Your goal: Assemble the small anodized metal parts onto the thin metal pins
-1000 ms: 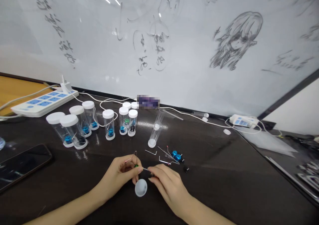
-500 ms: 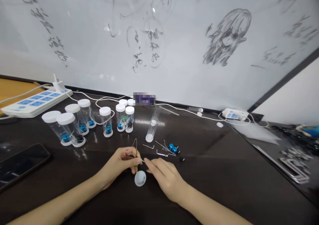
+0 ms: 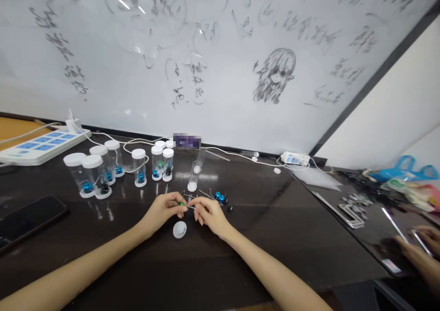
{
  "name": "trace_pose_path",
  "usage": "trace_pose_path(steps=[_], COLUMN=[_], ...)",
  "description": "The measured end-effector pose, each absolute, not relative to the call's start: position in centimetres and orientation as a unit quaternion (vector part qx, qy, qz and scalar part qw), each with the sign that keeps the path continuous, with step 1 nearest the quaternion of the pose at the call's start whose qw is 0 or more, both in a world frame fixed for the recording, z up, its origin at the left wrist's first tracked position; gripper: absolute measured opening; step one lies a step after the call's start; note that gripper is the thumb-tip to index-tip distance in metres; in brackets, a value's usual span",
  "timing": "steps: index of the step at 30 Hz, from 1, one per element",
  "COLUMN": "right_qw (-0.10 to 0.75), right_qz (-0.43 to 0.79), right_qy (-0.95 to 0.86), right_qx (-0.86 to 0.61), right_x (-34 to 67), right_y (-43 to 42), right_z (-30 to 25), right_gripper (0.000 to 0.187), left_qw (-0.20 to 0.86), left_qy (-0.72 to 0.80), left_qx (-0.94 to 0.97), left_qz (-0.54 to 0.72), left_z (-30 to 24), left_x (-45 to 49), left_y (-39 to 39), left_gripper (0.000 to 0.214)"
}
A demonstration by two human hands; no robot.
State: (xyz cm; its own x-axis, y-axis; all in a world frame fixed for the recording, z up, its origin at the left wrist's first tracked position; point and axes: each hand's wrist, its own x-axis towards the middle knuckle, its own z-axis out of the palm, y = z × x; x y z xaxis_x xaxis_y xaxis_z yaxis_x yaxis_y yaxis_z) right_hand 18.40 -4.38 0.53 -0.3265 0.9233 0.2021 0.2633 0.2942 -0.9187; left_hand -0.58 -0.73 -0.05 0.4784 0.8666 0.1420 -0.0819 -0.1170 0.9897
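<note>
In my left hand (image 3: 164, 210) a small green part (image 3: 182, 203) is pinched between thumb and fingers. My right hand (image 3: 211, 217) is closed on a thin metal rod (image 3: 189, 207), whose end meets the green part. Fingers hide most of both pieces. Just below the hands lies a white round cap (image 3: 179, 230). Behind them stands a clear tube (image 3: 194, 177) with a white base. Blue round parts (image 3: 220, 197) and a small black part (image 3: 230, 208) lie on the dark table to the right, beside thin bent metal pieces.
Several capped clear tubes (image 3: 138, 169) with small parts inside stand at the left. A phone (image 3: 32, 219) and a white power strip (image 3: 44, 145) lie farther left. Bent metal bars (image 3: 347, 214) and another person's hand (image 3: 422, 251) are at the right. A whiteboard (image 3: 223, 113) rises behind.
The view has swung right, bringing in a blue bag and another person's hands. My hands remain together; the green part and the rod between them show more clearly.
</note>
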Motion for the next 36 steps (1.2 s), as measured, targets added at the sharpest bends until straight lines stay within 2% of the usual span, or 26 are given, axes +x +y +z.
trace_pose_path(steps=[4,8,16,23,29,36], right_qw=[0.45,0.453,0.447,0.417,0.369,0.367], right_qz=[0.523,0.537,0.299,0.386,0.299,0.199], right_qy=[-0.596,-0.583,-0.716,-0.682,-0.752,-0.774], right_qx=[-0.411,-0.409,-0.446,-0.46,-0.457,-0.476], right_x=[18.9,19.1,18.5,18.6,18.4,18.5], right_y=[-3.6,-3.9,-5.0,-4.4,-5.0,-4.7], right_z=[-0.2,-0.4,0.4,-0.2,0.3,0.1], right_gripper=[0.024,0.022,0.02,0.015,0.013,0.029], left_qw=[0.557,0.556,0.53,0.536,0.55,0.561], left_qy=[0.303,0.293,0.318,0.318,0.325,0.319], left_qx=[0.649,0.656,0.643,0.583,0.596,0.598], left_qz=[0.42,0.418,0.453,0.522,0.486,0.475], left_z=[0.1,-0.1,0.2,0.7,1.3,1.1], left_x=[0.4,0.7,0.6,0.2,0.2,0.1], left_y=[-0.2,-0.1,-0.3,-0.2,-0.4,-0.2], left_gripper=[0.011,0.013,0.016,0.015,0.02,0.02])
